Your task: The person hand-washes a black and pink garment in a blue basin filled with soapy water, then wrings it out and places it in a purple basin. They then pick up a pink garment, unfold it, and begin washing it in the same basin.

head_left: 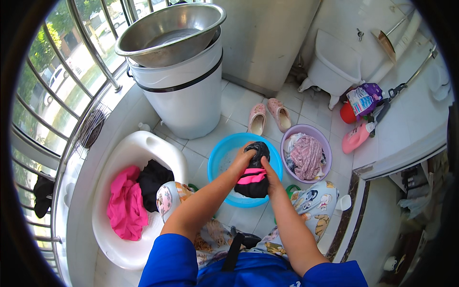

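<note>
Between my two hands I hold a bunched, wet-looking black garment with pink bands [252,179]. My left hand [244,158] grips its upper left side, the fingers partly hidden by the cloth. Along the right side, my right hand [271,175] presses with the thumb up and its other fingers hidden. Both hands are over a round blue plastic basin [214,161] on the floor. Some cloudy water [229,158] with small bubbles shows at the basin's left side.
Left of me, a white plastic baby bathtub [165,150] holds a pink garment [127,204] and a black garment [155,183]. A purple basin [328,150] of laundry [306,158] stands right. Pink clogs [257,120] and a white bucket [183,107] topped by a metal bowl [168,39] are beyond.
</note>
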Tool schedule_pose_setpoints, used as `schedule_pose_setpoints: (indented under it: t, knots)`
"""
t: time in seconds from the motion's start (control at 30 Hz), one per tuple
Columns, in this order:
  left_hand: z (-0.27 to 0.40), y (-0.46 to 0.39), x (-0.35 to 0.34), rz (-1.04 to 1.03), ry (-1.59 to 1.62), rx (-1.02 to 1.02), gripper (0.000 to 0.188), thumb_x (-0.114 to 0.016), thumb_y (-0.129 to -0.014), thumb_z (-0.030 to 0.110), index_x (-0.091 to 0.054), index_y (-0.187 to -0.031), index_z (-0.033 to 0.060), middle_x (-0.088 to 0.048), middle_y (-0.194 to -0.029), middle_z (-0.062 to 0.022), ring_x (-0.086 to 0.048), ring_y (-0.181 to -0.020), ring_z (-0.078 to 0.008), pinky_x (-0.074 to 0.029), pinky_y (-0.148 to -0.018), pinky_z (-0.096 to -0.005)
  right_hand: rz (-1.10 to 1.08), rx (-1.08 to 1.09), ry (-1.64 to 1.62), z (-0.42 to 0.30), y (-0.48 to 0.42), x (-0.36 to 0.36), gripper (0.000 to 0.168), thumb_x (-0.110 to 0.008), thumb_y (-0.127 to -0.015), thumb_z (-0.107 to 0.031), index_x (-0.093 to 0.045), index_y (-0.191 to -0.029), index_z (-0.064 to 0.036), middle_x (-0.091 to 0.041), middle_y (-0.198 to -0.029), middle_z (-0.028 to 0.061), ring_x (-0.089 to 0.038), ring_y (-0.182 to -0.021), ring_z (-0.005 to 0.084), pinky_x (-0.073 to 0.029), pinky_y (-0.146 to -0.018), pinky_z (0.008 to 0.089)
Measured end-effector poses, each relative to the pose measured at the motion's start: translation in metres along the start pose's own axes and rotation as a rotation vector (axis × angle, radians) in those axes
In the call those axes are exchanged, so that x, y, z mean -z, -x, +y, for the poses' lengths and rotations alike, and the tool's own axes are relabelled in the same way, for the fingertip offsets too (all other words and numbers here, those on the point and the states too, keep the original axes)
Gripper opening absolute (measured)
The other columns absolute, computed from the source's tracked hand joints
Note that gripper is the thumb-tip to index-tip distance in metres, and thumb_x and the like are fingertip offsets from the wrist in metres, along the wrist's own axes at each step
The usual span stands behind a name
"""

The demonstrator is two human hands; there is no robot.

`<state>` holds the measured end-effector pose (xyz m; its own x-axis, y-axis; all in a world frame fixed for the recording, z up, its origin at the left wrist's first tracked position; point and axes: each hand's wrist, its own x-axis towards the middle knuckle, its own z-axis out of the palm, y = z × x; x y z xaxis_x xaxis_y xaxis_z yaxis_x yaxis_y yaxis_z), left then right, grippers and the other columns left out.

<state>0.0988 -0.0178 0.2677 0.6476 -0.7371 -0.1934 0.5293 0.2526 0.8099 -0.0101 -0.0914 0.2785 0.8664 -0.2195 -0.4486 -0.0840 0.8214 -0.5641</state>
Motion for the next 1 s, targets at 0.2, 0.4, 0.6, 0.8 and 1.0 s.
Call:
schedule_pose_setpoints:
  t: [0.2, 0.4, 0.6, 0.8, 1.0]
  knots:
    - [0.011, -0.001, 0.011, 0.023, -0.804, -0.070, 0.034, -0.054, -0.074, 0.022, -0.060, -0.104, 0.0063, -0.061, -0.095, -0.0099, -0.058, -0.087, -0.0213, -0.045, -0.079, -0.0347, -0.081, -0.003, 0.065, 0.008, 0.001, 0.001, 0.051, -0.067, -0.081, -0.028, -0.048, -0.122, -0.007, -0.059, -0.109, 0.0055, -0.059, -0.096, 0.0173, -0.048, -0.084, 0.0300]
    - [0.052, 0.006, 0.014, -0.564, 0.061, 0.134, 0.083, -0.072, -0.070, 0.048, -0.037, -0.134, 0.0082, -0.053, -0.123, -0.0159, -0.051, -0.112, -0.0231, -0.042, -0.097, -0.0350, -0.256, -0.214, -0.213, -0.012, 0.024, -0.024, 0.043, -0.066, -0.080, -0.025, -0.050, -0.112, -0.002, -0.059, -0.097, 0.0098, -0.060, -0.087, 0.0192, -0.050, -0.078, 0.0307]
    - [0.058, 0.003, 0.004, -0.455, -0.096, 0.182, 0.040, -0.072, -0.075, 0.028, -0.053, -0.102, 0.0074, -0.059, -0.092, -0.0093, -0.058, -0.085, -0.0183, -0.049, -0.077, -0.0314, -0.214, -0.239, 0.078, -0.021, 0.027, -0.045, 0.050, -0.070, -0.078, -0.023, -0.045, -0.116, -0.002, -0.058, -0.097, 0.0095, -0.061, -0.084, 0.0198, -0.052, -0.076, 0.0327]
    - [0.041, -0.002, -0.001, -0.192, -0.294, 0.026, 0.020, -0.069, -0.071, 0.016, -0.057, -0.084, 0.0063, -0.055, -0.075, -0.0024, -0.054, -0.069, -0.0117, -0.045, -0.062, -0.0266, -0.145, -0.183, 0.393, -0.021, 0.015, -0.036, 0.038, -0.067, -0.080, -0.019, -0.052, -0.111, -0.005, -0.060, -0.094, 0.0032, -0.059, -0.082, 0.0131, -0.048, -0.072, 0.0274]
    - [0.013, -0.002, 0.007, -0.019, -0.695, 0.007, 0.021, -0.067, -0.071, 0.021, -0.059, -0.082, 0.0053, -0.056, -0.076, -0.0027, -0.051, -0.068, -0.0107, -0.044, -0.061, -0.0271, -0.055, -0.212, 0.401, 0.000, -0.005, -0.004, 0.038, -0.068, -0.078, -0.022, -0.053, -0.107, -0.004, -0.060, -0.090, 0.0040, -0.060, -0.080, 0.0143, -0.048, -0.070, 0.0277]
